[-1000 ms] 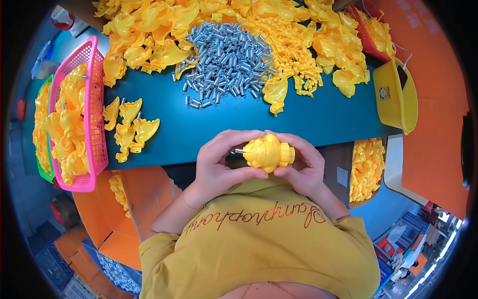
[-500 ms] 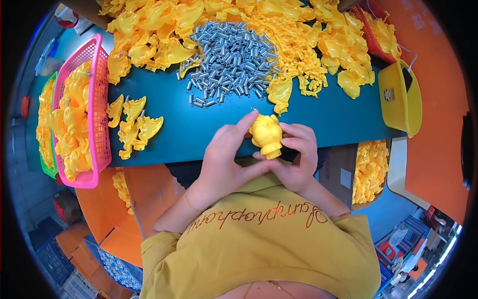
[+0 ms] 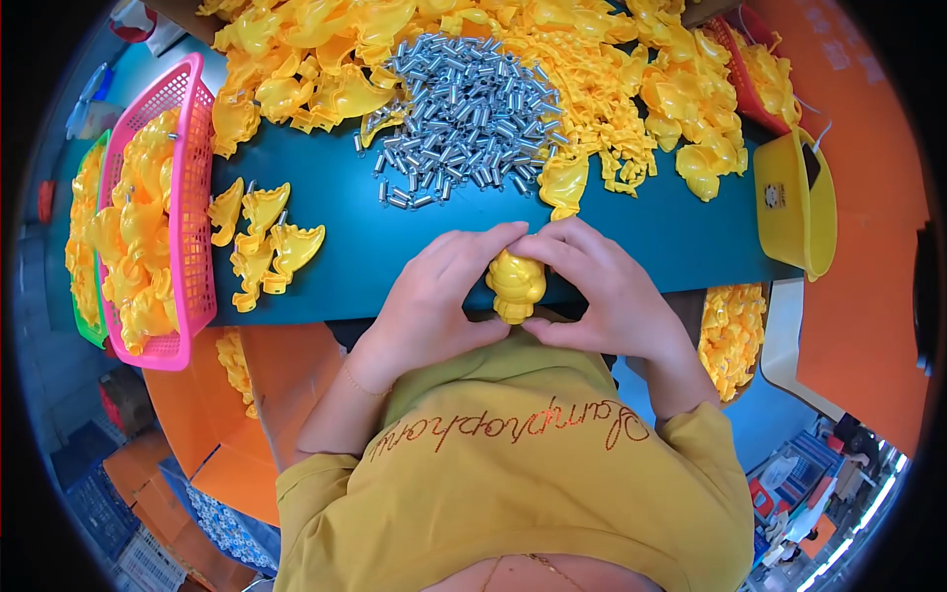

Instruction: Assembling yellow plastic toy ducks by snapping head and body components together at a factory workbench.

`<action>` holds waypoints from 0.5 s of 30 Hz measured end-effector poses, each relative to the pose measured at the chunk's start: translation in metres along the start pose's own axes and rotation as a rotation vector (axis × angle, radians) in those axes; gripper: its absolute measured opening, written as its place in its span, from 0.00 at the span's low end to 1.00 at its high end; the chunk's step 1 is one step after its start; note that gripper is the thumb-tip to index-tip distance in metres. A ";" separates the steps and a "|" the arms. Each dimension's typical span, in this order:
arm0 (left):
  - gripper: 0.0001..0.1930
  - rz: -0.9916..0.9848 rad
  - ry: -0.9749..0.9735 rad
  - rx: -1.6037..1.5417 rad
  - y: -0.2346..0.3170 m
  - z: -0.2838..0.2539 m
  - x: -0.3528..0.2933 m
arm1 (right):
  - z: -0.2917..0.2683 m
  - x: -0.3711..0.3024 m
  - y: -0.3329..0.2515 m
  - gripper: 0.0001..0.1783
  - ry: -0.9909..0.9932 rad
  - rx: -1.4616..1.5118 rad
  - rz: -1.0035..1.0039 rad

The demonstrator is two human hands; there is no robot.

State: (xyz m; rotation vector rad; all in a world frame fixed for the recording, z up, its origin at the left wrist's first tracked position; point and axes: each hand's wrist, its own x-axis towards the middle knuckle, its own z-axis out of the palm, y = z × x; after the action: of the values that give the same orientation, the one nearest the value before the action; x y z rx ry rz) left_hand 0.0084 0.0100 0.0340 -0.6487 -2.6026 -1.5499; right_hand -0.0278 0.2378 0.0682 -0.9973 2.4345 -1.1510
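A small, rounded yellow plastic figure [image 3: 516,286] is held between both hands at the front edge of the table. Fingers and thumb of my left hand [image 3: 439,286] close on its left side, at top and bottom. My right hand [image 3: 612,286] grips the same figure from the right, its fingertips over the top and its thumb at the lower end. Beyond my hands lies a heap of small metal springs [image 3: 469,113]. A single curved yellow plastic shell [image 3: 563,185] rests by the heap's near right side.
Yellow plastic shells [image 3: 335,94] and small yellow parts [image 3: 602,109] pile up along the back. Several loose shells [image 3: 294,247] lie at left, beside a filled pink basket [image 3: 193,227]. A yellow bin [image 3: 784,202] hangs at the table's right end, near a red basket [image 3: 745,84].
The figure has been turned in my hands, and its narrow lower end looks different. My right hand has shifted up and over its top. The view has moved slightly.
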 end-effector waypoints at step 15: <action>0.45 -0.014 -0.019 -0.006 -0.005 0.000 0.000 | 0.011 -0.005 0.006 0.38 0.112 0.041 -0.059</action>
State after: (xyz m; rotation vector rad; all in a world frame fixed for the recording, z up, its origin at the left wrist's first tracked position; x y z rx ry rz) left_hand 0.0068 0.0079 0.0297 -0.6498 -2.6228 -1.5642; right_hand -0.0215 0.2372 0.0567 -1.0246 2.4708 -1.3046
